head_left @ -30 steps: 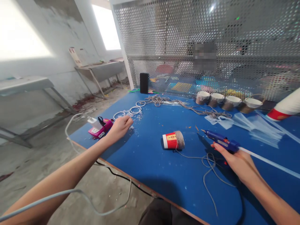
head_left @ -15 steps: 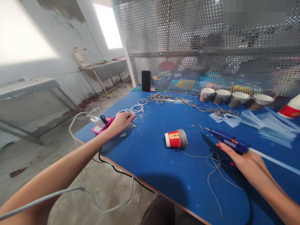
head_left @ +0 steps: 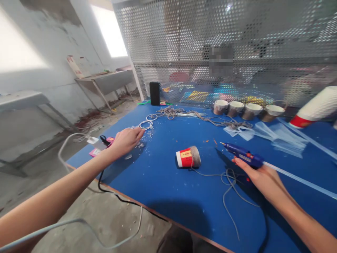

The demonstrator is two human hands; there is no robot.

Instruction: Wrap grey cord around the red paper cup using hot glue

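Blue tabletop point(head_left: 163, 182) fronts a perforated screen. The right hand point(head_left: 259, 177) is closed around a glue gun point(head_left: 243, 156), light and rigid, best gripped at its handle. The left hand point(head_left: 125, 140), fingers loosely curled, rests on scraps beside thin white rings point(head_left: 145, 124). A cup point(head_left: 187, 157) lies between them.

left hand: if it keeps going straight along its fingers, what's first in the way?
Probably the white rings: the left hand points its fingertips up-table toward them, nearly touching the closest one. Beyond lies the tangle of grey cord. Depth is hard to judge from one view.
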